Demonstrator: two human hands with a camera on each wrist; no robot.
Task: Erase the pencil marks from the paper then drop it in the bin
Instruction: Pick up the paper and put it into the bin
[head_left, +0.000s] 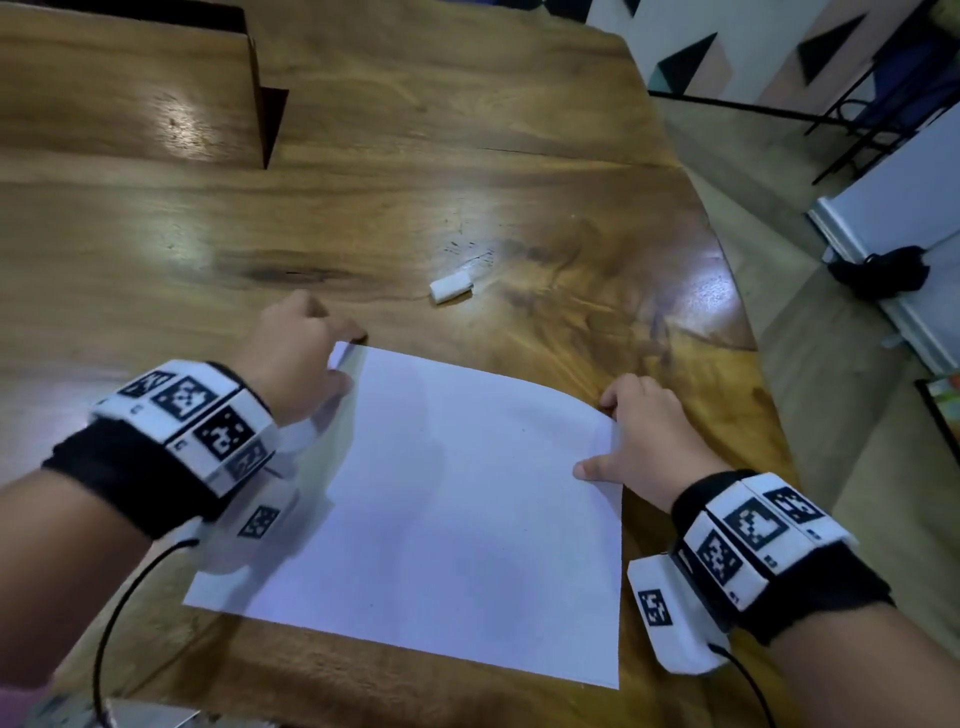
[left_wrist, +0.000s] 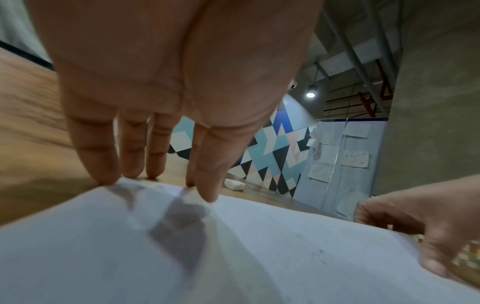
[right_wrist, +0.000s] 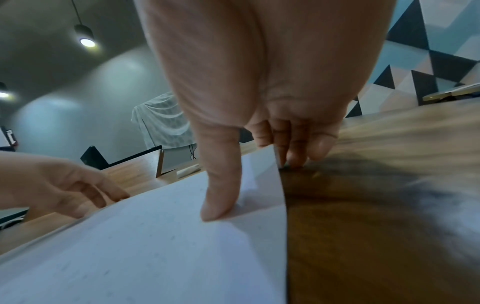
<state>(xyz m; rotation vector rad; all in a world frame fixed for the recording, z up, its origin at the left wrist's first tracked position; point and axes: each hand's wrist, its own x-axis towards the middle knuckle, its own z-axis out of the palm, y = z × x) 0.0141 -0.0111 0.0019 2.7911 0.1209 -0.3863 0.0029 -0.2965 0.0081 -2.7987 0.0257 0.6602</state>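
A white sheet of paper (head_left: 441, 509) lies on the wooden table (head_left: 363, 208), its far edge bowed upward. My left hand (head_left: 345, 361) pinches the far left corner, thumb on top and fingers behind the edge (left_wrist: 168, 185). At the far right corner my right hand (head_left: 602, 436) pinches too, thumb pressed on the sheet and fingers curled under its edge (right_wrist: 257, 185). The paper (left_wrist: 259, 257) (right_wrist: 155, 246) shows only faint grey specks. A small white eraser (head_left: 451, 287) (left_wrist: 235, 185) lies on the table beyond the sheet, touched by neither hand.
Dark crumbs and scuffs (head_left: 467, 249) dot the wood just past the eraser. An upright brown panel (head_left: 257, 88) stands at the far left of the table. The table's curved edge (head_left: 727, 291) runs down the right, with floor beyond.
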